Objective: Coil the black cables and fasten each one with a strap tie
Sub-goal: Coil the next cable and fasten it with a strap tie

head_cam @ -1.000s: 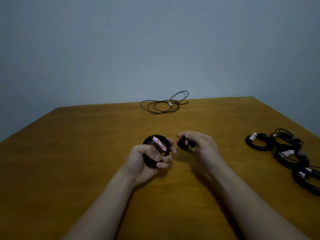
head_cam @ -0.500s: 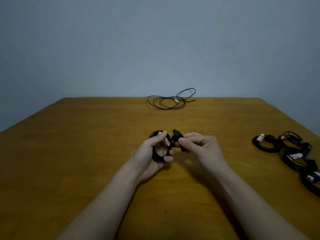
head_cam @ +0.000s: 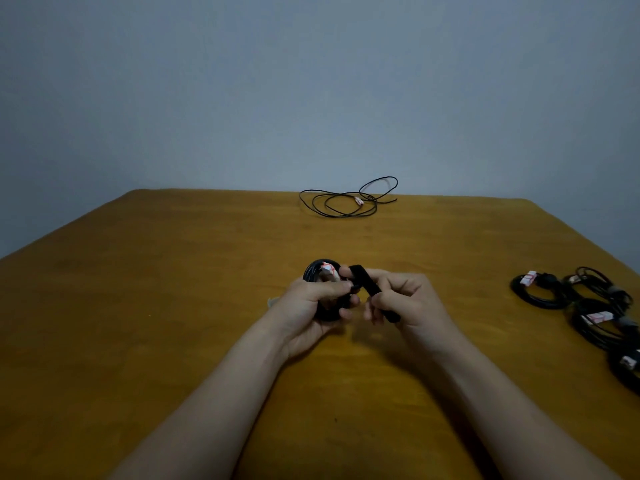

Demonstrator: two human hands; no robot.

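over the middle of the wooden table (head_cam: 173,306), left hand (head_cam: 308,306) fingers curl round the coiled black cable (head_cam: 311,273); right hand (head_cam: 412,303) fingers pinch the strap tie (head_cam: 367,288) just beside it. a loose cable (head_cam: 346,204) lies at the far edge, tied coils (head_cam: 588,306) far right.

Five coiled cables (head_cam: 528,279) (four grouped at right), one loose cable (head_cam: 359,201), one strap tie (head_cam: 367,285)
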